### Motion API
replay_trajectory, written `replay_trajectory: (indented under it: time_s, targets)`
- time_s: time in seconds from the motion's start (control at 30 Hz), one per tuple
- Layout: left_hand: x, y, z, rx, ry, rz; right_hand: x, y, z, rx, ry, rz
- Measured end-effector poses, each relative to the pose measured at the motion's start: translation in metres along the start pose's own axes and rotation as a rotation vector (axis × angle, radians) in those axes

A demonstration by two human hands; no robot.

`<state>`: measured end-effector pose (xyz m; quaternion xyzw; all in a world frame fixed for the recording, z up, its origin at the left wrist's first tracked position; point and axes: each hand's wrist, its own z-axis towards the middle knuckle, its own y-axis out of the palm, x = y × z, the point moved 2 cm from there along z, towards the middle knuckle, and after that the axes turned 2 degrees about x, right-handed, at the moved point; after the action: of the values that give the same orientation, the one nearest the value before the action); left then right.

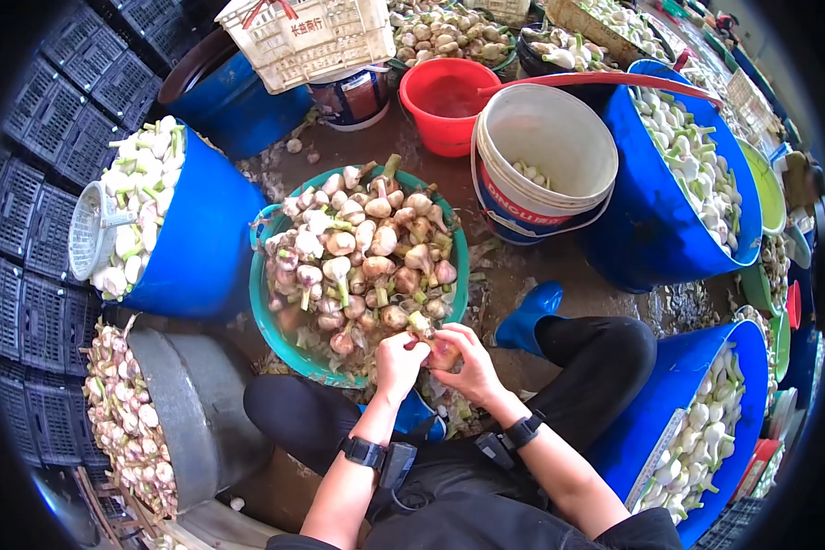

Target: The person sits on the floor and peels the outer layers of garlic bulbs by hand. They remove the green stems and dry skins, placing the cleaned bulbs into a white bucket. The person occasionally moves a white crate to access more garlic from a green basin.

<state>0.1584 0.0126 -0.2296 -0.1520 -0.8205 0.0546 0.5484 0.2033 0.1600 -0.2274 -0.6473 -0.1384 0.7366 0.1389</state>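
The garlic bulb was between the two hands, at the near right edge of the basin, on the person's side. It lay to the right of the left hand and inside the grasp of the right hand, which was the nearer one. The right fingers curved around it; the left fingers were pinched narrow beside it, but I could not tell if they gripped something. Its long axis was also not clear, because fingers covered it. The bulb was round, with pinkish skin. The basin was of green plastic, heaped with rough, brownish bulbs with short stems.
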Motion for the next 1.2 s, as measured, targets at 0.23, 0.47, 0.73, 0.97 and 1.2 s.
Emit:
replay_trajectory:
  time_s: [0.23,0.47,0.73,0.97,1.2]
  targets:
    - [-0.017,-0.002,0.004,-0.197,-0.334,-0.569,0.014,0.007,-0.008,-0.091,0.547,0.793]
    - [-0.007,0.006,-0.004,-0.525,-0.23,-0.872,0.024,0.01,-0.019,-0.334,0.681,1.559]
    - [0.015,0.017,-0.019,-0.557,-0.362,-1.08,0.019,-0.004,-0.024,-0.042,0.75,0.985]
    - [-0.036,0.007,0.002,-0.296,-0.279,-0.995,0.011,-0.005,-0.024,-0.213,0.615,1.244]
    - [-0.03,0.024,-0.013,-0.056,-0.074,-0.429,0.019,-0.003,-0.018,0.056,0.565,1.099]
